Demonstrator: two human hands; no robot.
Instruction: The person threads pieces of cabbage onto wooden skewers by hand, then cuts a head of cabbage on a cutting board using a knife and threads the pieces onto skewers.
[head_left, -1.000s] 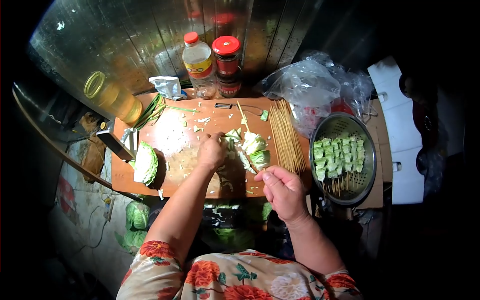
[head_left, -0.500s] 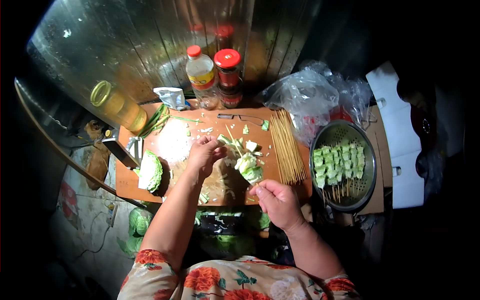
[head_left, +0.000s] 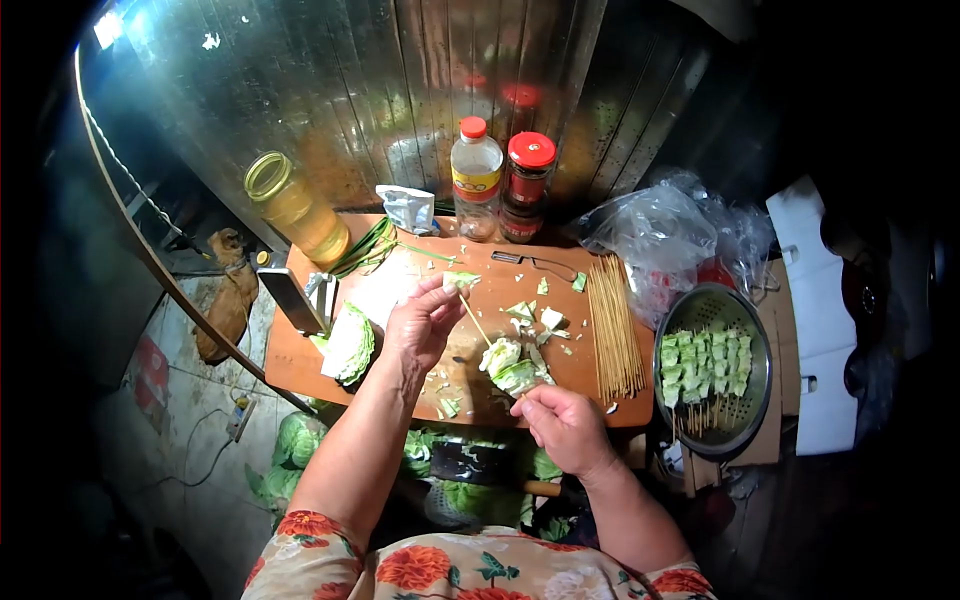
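Observation:
My right hand point(head_left: 568, 428) is closed in a pinch on the lower end of a bamboo skewer point(head_left: 475, 318), which slants up to the left. Folded cabbage pieces point(head_left: 512, 368) are threaded on it just above those fingers. At the skewer's upper end, my left hand point(head_left: 424, 325) pinches a small cabbage leaf piece point(head_left: 461, 279); whether the tip has pierced it I cannot tell. Beneath both hands is an orange-brown board point(head_left: 440, 385) strewn with cabbage scraps point(head_left: 545, 320). A cut cabbage chunk point(head_left: 350, 343) sits to the left of my left hand.
Many bare skewers point(head_left: 614, 330) lie along the board's right side, with a peeler point(head_left: 535, 264) near the back. A metal colander point(head_left: 745, 425) at right holds finished cabbage skewers. Bottles and jars point(head_left: 528, 185) line the back; a propped phone point(head_left: 292, 300) stands left. A dog point(head_left: 228, 300) is on the floor.
My left hand has come to the skewer's upper end with a cabbage piece in its fingers. The right hand keeps its hold on the skewer. The camera view has shifted.

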